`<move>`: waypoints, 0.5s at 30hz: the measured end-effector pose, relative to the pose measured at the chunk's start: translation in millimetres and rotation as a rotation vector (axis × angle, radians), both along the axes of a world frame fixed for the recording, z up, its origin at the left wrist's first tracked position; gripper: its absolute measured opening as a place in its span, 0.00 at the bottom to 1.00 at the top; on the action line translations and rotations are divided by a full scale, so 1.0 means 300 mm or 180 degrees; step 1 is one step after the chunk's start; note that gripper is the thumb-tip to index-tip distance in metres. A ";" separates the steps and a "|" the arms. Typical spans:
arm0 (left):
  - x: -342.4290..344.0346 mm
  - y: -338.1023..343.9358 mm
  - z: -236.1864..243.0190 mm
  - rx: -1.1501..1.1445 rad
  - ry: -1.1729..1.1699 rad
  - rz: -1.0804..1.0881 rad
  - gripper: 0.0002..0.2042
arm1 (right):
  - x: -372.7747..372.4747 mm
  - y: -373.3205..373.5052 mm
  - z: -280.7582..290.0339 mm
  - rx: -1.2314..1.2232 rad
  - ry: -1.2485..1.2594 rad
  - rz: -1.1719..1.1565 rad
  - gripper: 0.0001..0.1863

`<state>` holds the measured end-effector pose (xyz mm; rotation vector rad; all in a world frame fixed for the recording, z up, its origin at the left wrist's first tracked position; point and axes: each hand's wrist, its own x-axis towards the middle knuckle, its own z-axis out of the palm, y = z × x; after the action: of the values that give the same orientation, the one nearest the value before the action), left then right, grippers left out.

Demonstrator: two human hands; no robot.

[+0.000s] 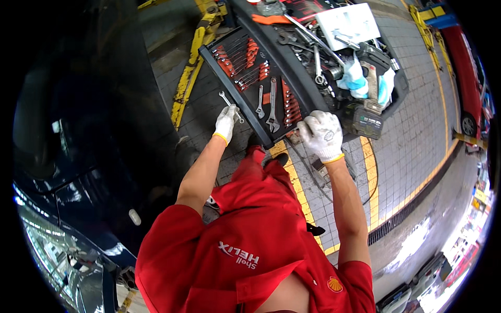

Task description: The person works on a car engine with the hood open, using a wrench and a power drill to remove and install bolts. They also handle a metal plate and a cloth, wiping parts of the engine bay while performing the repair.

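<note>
I have the left hand [226, 122] in a white knit glove with a yellow cuff, its fingers folded round the middle of a combination wrench [224, 97]. The wrench's open-ended jaw points far and left out of the fist, and its other end shows on the near right side. It sits just left of the black front edge of a pulled-out tool drawer [235, 95].

My right hand [322, 134], gloved the same way, is at the drawer's near right corner with its fingers half curled. The undersides are hidden from me, so I cannot tell whether it has hold of the edge.

Inside the drawer I see a small adjustable wrench [260, 101] beside a large adjustable wrench [273, 107], both lying lengthwise from near to far. To their right an orange wrench rack [290, 104] runs along the drawer, and other wrenches lie in orange holders at the far left.

On the trolley top to the right I make out a ratchet [318, 65], a cordless impact wrench [372, 88] with its battery toward me, crumpled blue-and-white cloth [355, 79] and, farther off, a white sheet [348, 25]. A yellow lift arm [189, 73] stands left of the drawer.
</note>
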<state>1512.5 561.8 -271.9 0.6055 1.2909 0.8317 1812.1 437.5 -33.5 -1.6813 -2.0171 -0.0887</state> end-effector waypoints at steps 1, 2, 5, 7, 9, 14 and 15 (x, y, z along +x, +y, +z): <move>-0.038 -0.015 0.029 0.0095 0.0178 -0.0062 0.13 | 0.000 0.001 0.000 0.0032 -0.0001 0.0014 0.09; -0.076 -0.028 0.059 0.0186 0.0356 -0.0138 0.14 | -0.003 0.000 -0.001 0.0062 -0.0003 0.0016 0.10; -0.131 -0.053 0.127 0.0347 0.0718 -0.0438 0.14 | 0.001 0.000 0.004 0.0013 -0.0004 0.0035 0.08; -0.161 -0.048 0.139 0.0553 0.1059 -0.0614 0.16 | 0.002 0.000 0.006 -0.0001 -0.0024 0.0047 0.07; -0.174 -0.006 0.143 0.0644 0.1562 -0.0858 0.16 | 0.002 -0.002 0.011 0.0004 -0.0021 0.0081 0.09; -0.124 0.133 0.218 0.1778 0.2965 -0.1950 0.18 | 0.001 0.002 0.009 0.0023 -0.0057 0.0025 0.07; -0.099 0.138 0.217 0.1880 0.3056 -0.2023 0.19 | 0.004 0.002 0.001 0.0018 -0.0054 0.0046 0.07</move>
<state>1482.7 603.3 -206.9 1.9385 1.5252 0.3474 1813.2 438.2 -33.2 -1.6678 -2.0393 -0.1039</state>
